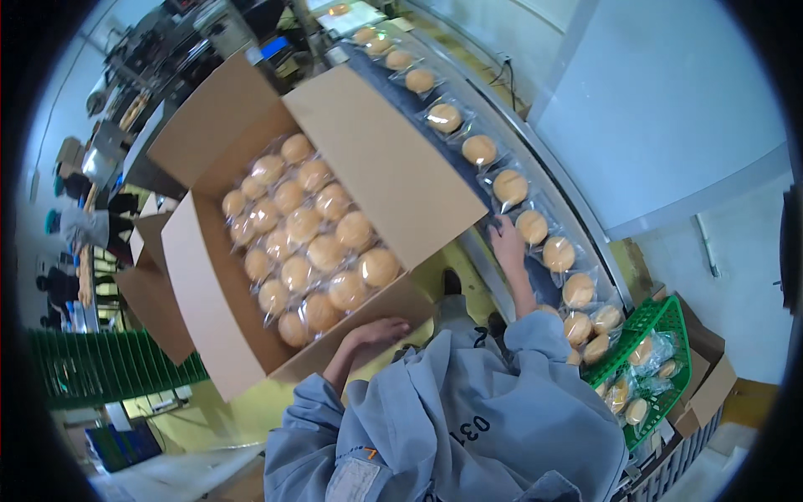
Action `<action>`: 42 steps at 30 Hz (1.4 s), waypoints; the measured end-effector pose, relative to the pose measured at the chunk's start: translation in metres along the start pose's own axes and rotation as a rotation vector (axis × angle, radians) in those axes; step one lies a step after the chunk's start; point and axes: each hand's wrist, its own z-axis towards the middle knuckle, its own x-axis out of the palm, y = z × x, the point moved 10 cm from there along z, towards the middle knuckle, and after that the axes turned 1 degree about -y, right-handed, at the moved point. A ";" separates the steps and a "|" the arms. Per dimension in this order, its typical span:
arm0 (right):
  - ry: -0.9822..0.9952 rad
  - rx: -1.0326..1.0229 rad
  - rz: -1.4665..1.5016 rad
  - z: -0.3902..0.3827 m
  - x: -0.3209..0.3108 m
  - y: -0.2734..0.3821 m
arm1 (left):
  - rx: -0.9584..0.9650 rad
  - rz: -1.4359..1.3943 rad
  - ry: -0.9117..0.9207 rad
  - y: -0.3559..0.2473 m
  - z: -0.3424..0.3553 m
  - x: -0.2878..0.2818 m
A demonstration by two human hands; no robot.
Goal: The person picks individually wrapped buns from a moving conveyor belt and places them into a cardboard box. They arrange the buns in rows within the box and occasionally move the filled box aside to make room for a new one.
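A large open cardboard box (207, 272) stands before me on the left, packed with rows of round buns (303, 224) in clear bags. My left hand (381, 331) lies against the box's near side, fingers stretched out and holding nothing. To the right, a dark conveyor belt (393, 84) carries a line of singly bagged buns. Over the belt's near edge reaches my right hand (507, 244), its fingers apart beside a bagged bun (531, 227). Whether its fingertips touch the clear bag I cannot tell.
A green plastic crate (684, 368) with bagged buns sits at the belt's near end, where several buns bunch up. Stacked green crates (109, 368) stand at the left. Machinery (167, 67) fills the back. People (84, 227) work at a far table on the left.
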 end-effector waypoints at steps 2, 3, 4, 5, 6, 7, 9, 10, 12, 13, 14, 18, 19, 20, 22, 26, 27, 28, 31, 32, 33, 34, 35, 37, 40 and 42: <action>-0.085 0.006 -0.164 0.030 0.023 -0.100 | 0.205 0.156 0.242 -0.085 0.022 0.016; -0.010 0.136 -0.054 0.038 0.042 -0.144 | 0.250 0.151 0.315 -0.133 0.033 0.017; 0.055 0.193 -0.021 0.042 0.055 -0.168 | 0.301 0.145 0.387 -0.184 0.047 0.012; 0.126 0.235 0.023 0.042 0.066 -0.187 | 0.302 0.125 0.430 -0.222 0.069 0.008; 0.201 0.279 0.047 0.041 0.072 -0.193 | 0.307 0.103 0.476 -0.252 0.093 -0.002; 0.257 0.332 0.065 0.038 0.073 -0.203 | 0.346 0.109 0.455 -0.273 0.137 -0.020; 0.434 0.422 0.077 0.040 0.064 -0.165 | 0.488 0.046 0.146 -0.287 0.236 -0.083; 0.499 0.490 0.083 0.041 0.058 -0.153 | 0.545 0.369 -0.191 -0.291 0.276 -0.123; 0.418 0.611 0.162 0.041 0.056 -0.164 | 0.570 1.037 -0.767 -0.300 0.330 -0.158; 0.345 0.582 0.138 0.042 0.054 -0.166 | 0.591 1.164 -0.769 -0.291 0.359 -0.162; 0.282 0.549 0.110 0.040 0.056 -0.169 | 0.600 1.287 -0.771 -0.276 0.382 -0.166; 0.147 0.596 -0.158 0.040 0.046 -0.201 | 0.183 1.614 -0.412 -0.227 0.446 -0.144; 0.121 0.564 -0.148 0.043 0.043 -0.201 | 0.049 1.663 -0.299 -0.212 0.443 -0.144; 0.087 0.531 -0.129 0.043 0.039 -0.200 | -0.089 1.528 -0.344 -0.204 0.432 -0.152; 0.104 0.505 -0.136 0.041 0.038 -0.199 | -0.354 1.247 -0.435 -0.181 0.399 -0.166; 0.171 0.495 -0.026 0.040 0.047 -0.233 | -0.049 1.123 -0.508 -0.174 0.401 -0.178; 0.166 0.474 0.055 0.044 0.050 -0.239 | 0.156 1.141 -0.407 -0.181 0.416 -0.173; 0.007 0.266 -0.118 0.057 0.028 -0.219 | 0.351 1.146 -0.311 -0.184 0.428 -0.168; -0.092 0.164 -0.130 0.064 -0.009 -0.242 | 0.484 1.110 -0.105 -0.249 0.409 -0.141; -0.051 0.235 -0.047 0.069 -0.023 -0.231 | 0.534 1.092 -0.123 -0.274 0.380 -0.145; 0.003 0.291 0.037 0.079 -0.049 -0.191 | 0.573 1.072 -0.158 -0.292 0.342 -0.158; -0.079 0.362 0.212 0.076 -0.078 -0.156 | 0.666 0.921 -0.264 -0.310 0.293 -0.174; -0.152 0.435 0.393 0.070 -0.096 -0.129 | 0.755 0.773 -0.373 -0.323 0.241 -0.190; -0.215 0.360 0.559 0.064 -0.115 -0.096 | 0.781 0.455 -0.531 -0.334 0.133 -0.219; 0.000 0.260 0.948 0.049 -0.113 0.052 | 0.798 0.037 -0.794 -0.280 -0.018 -0.253; 0.185 0.243 1.110 0.032 -0.090 0.123 | 0.703 -0.068 -1.048 -0.228 -0.103 -0.261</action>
